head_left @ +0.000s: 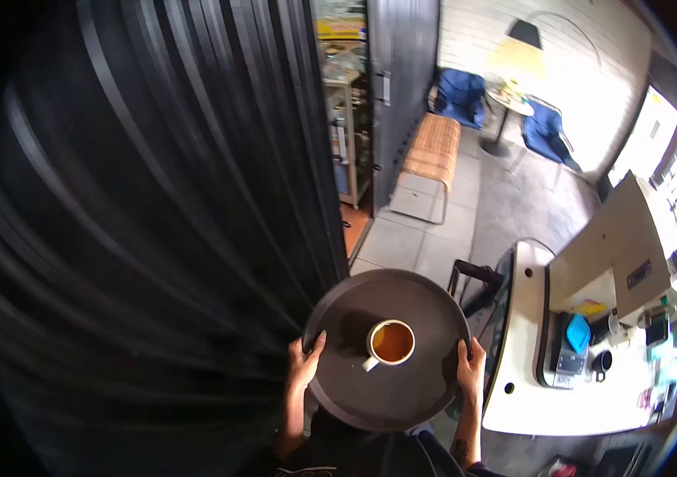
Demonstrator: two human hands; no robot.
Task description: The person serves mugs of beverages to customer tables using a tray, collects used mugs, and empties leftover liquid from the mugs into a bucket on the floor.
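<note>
A round dark brown tray [426, 393] is held level in front of my body. My left hand [304, 364] grips its left rim, with the thumb on top and the fingers mostly hidden beneath. On the opposite side, my right hand [471, 366] holds the right rim in the same way. Near the middle of the tray stands a white cup [391, 343] of amber-brown liquid, upright, its handle pointing toward the lower left. Neither hand touches the cup.
A dark ribbed wall [195, 199] rises close on the left, beside an open doorway with shelves [346, 135]. A woven bench [431, 147], blue chairs [461, 95] and a small round table [511, 101] stand ahead. At right is a white counter [513, 350].
</note>
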